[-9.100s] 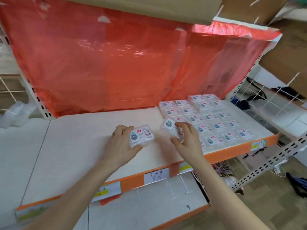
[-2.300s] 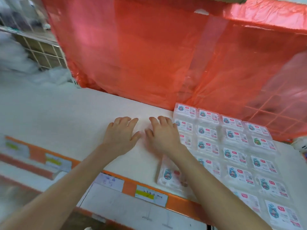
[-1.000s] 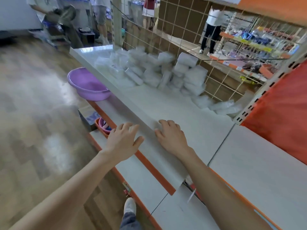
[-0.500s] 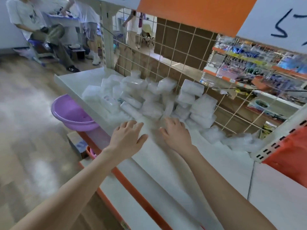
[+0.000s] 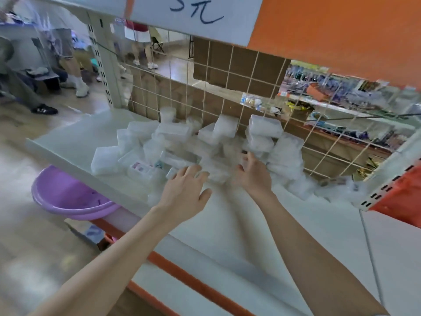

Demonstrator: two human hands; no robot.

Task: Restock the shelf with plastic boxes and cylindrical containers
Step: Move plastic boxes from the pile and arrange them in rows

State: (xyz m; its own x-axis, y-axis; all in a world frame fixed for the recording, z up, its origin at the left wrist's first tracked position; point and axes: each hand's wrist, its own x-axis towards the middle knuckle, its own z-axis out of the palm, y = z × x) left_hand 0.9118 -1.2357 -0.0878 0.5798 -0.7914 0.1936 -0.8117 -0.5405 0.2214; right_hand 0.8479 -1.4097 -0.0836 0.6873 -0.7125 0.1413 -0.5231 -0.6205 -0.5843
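A loose heap of clear plastic boxes (image 5: 173, 142) lies on the white shelf (image 5: 239, 224) against the wire grid back. Some boxes are stacked at the right of the heap (image 5: 264, 128). My left hand (image 5: 184, 192) hovers at the heap's front edge, palm down, fingers spread and straight, holding nothing. My right hand (image 5: 252, 172) reaches into the heap's middle with fingers extended; its fingertips touch or nearly touch the boxes, blurred by motion. No cylindrical containers are plainly visible.
A purple basin (image 5: 68, 195) sits below the shelf at the left. The wire grid (image 5: 227, 87) backs the shelf. An orange plastic sheet (image 5: 401, 197) hangs at the right. People stand and sit in the aisle behind at the upper left.
My view has swung left from the shelf of labelled boxes to the heap of clear boxes. Both empty hands have moved forward until they reach the heap.
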